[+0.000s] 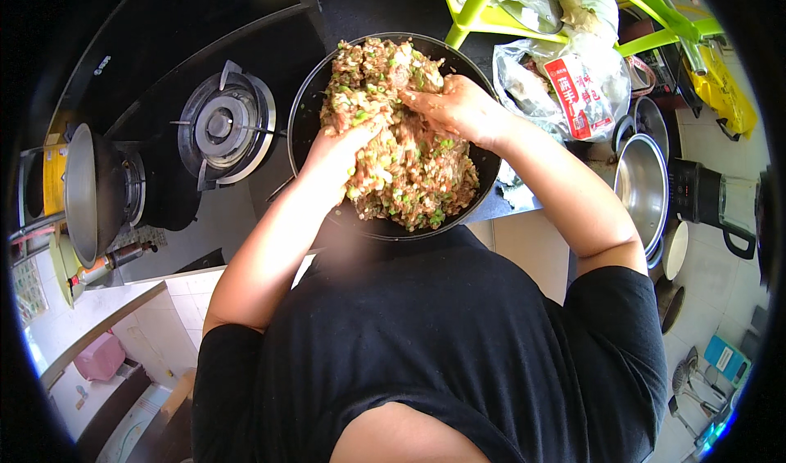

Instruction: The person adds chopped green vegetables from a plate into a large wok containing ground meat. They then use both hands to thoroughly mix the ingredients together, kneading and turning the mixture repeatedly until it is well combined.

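A dark round pan (304, 107) holds a large heap of meat filling (413, 176), minced and flecked with chopped green onion. From the left, my left hand (337, 156) is sunk into the heap, closed round a clump, with its fingertips hidden in the mixture. At the heap's upper right my right hand (463, 112) has its fingers curled into the filling, the thumb showing on top. Bits of meat and onion stick to both hands.
A gas burner (221, 125) lies left of the pan, with a wok (86, 193) on another burner farther left. Plastic bags (524, 74) and a lime-green rack (479, 9) stand at the upper right. Steel pots (643, 180) and a blender (704, 197) are at the right.
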Motion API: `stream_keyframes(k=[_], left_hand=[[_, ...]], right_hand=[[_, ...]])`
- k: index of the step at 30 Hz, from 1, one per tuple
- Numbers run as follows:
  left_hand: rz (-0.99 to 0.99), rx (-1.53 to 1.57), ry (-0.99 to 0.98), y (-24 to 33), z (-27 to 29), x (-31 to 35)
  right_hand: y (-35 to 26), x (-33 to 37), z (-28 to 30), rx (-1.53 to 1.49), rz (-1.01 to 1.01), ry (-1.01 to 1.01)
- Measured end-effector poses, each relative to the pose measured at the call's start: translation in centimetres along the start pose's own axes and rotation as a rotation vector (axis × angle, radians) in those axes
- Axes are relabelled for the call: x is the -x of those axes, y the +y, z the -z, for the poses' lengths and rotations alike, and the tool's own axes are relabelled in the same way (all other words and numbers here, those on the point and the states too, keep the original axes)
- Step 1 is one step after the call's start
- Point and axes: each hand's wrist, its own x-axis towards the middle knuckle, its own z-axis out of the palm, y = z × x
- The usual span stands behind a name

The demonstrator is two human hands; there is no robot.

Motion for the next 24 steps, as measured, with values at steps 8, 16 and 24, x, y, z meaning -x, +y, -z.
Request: stream_keyframes(k=[8, 16, 24], left_hand=[[0.006, -0.234, 0.017, -1.5, 1.3, 2.3], [-0.057, -0.094, 0.104, -2.6, 2.6, 1.2], [-0.021, -0.046, 0.140, -2.9, 4.2, 0.5]], right_hand=[[-1.6, -1.4, 0.0, 0.880, 0.234, 0.162], [1.6, -11.2, -4.4, 1.103, 0.278, 0.062], [1.7, -8.8, -3.3, 1.235, 0.249, -0.239]])
